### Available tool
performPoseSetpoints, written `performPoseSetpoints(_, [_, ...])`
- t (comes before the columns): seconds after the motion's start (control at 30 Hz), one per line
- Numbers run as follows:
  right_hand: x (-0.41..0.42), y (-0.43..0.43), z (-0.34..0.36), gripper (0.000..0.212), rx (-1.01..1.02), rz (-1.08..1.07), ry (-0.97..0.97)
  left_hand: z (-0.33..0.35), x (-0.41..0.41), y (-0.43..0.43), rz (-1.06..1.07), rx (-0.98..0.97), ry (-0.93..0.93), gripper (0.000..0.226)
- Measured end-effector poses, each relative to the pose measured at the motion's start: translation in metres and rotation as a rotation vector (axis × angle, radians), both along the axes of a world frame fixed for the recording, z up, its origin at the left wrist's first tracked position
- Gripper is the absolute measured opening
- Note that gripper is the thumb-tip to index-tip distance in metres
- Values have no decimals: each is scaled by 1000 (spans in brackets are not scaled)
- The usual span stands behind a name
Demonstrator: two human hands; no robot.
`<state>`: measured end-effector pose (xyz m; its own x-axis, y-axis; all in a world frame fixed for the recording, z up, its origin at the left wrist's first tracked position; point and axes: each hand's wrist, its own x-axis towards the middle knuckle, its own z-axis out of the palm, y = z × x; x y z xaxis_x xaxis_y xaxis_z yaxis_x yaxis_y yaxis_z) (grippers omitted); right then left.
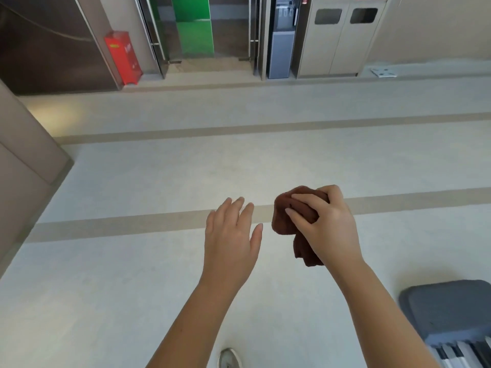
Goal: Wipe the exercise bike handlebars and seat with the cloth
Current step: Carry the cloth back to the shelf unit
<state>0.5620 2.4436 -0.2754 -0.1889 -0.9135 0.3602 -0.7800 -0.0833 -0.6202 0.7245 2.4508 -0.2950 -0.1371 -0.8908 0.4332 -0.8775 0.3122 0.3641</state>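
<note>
A bunched dark brown cloth [285, 216] is gripped by my right hand [325, 221], held in the air over the pale floor; a tail of it hangs below the palm. To its left, my left hand [231, 235] is stretched out flat with straight fingers and holds nothing. No exercise bike, handlebars or seat can be made out. A grey padded block [451, 309] with black and white stripes under it sits at the bottom right corner; what it belongs to I cannot tell.
Pale floor with tan stripes [119, 227] stretches ahead. At the far wall stand a red fire cabinet [123, 58], glass doors with green panels [194, 27], a water dispenser [281, 38] and twin waste bins [342, 38]. A brown wall corner [24, 166] juts in at left. A shoe tip [229, 358] shows below.
</note>
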Motion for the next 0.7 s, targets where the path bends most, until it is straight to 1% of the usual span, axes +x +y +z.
performPoseSetpoints(0.17, [-6,-85,0,23,-4,-80,-23,3,-6,-97,-83,25,-10,34])
performPoseSetpoints(0.3, [-34,-153,-7,22,9,-152,-26,-1,-31,-177,-155,63,-38,34])
performPoseSetpoints(0.5, [-113,-271,-14,21,-23,-258,-11,-1,-113,-313,-268,-30,-115,34])
performPoseSetpoints(0.63, [-168,-351,-13,21,-12,-271,9,5,-173,-397,-313,-12,-127,34])
performPoseSetpoints(0.7, [-183,-385,-9,21,-16,-258,29,11,-193,-431,-328,-22,-157,34])
